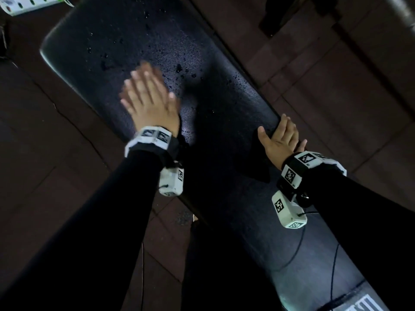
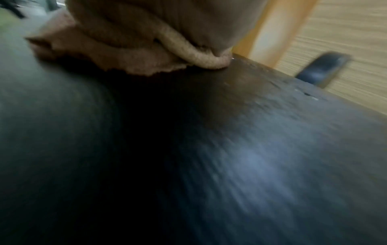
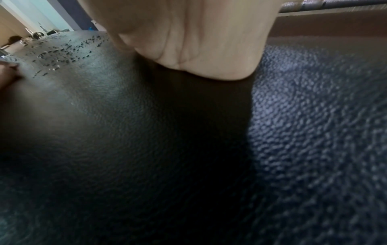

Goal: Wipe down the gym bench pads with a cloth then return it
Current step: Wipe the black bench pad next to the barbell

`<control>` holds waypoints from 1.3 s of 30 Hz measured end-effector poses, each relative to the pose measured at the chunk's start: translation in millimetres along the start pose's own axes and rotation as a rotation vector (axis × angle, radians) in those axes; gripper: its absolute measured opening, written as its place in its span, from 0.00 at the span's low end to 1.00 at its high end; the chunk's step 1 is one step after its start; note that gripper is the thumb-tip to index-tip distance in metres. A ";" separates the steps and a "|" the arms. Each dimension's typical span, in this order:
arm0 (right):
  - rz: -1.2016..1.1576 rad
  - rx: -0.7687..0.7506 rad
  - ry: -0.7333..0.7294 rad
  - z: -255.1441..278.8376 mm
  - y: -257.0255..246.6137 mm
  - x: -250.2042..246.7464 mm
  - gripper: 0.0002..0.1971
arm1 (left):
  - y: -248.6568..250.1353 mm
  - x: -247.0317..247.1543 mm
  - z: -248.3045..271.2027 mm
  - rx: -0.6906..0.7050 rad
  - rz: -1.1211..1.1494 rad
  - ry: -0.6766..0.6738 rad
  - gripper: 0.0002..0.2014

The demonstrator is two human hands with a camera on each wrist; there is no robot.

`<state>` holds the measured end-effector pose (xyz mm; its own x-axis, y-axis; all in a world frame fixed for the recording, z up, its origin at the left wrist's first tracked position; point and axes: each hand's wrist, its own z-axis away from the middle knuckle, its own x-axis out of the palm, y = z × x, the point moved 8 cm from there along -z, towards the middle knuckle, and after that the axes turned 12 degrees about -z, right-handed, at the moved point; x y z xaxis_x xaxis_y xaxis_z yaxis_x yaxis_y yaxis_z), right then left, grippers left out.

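black bench pad [image 1: 139, 37], tan cloth [image 2: 134, 61]

The long black textured vinyl gym bench pad [image 1: 215, 122] stands above a dark brown tiled floor [image 1: 336, 90], beaded with water droplets [image 1: 179, 68] towards its far end, with a crumpled beige terry cloth [image 2: 130, 59] lying on its surface.

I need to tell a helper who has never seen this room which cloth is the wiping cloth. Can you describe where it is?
Find the long black bench pad, beaded with water droplets. The left hand lies flat on it with straight fingers, and the cloth is pressed beneath that palm. It is a crumpled tan cloth with a rolled hem, the only pale fabric on the black pad.
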<state>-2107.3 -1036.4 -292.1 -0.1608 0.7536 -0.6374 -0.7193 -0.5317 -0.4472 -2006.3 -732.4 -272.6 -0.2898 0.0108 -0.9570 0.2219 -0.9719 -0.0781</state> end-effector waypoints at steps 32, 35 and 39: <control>0.054 -0.009 -0.082 1.7 0.0 1.6 0.41 | 84.9 -3.1 47.5 0.101 0.361 -0.044 0.33; 0.104 0.021 -0.103 4.2 1.2 1.2 0.42 | 62.1 -15.9 45.0 0.130 0.475 -0.006 0.30; 0.130 0.030 -0.037 8.1 0.7 0.0 0.41 | 4.2 -14.1 11.1 0.082 0.191 -0.047 0.28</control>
<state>-2113.3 -1033.6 -287.4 -0.2788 0.6929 -0.6650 -0.7103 -0.6148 -0.3428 -2011.6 -739.2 -256.3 -0.2934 -0.1842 -0.9381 0.2009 -0.9712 0.1279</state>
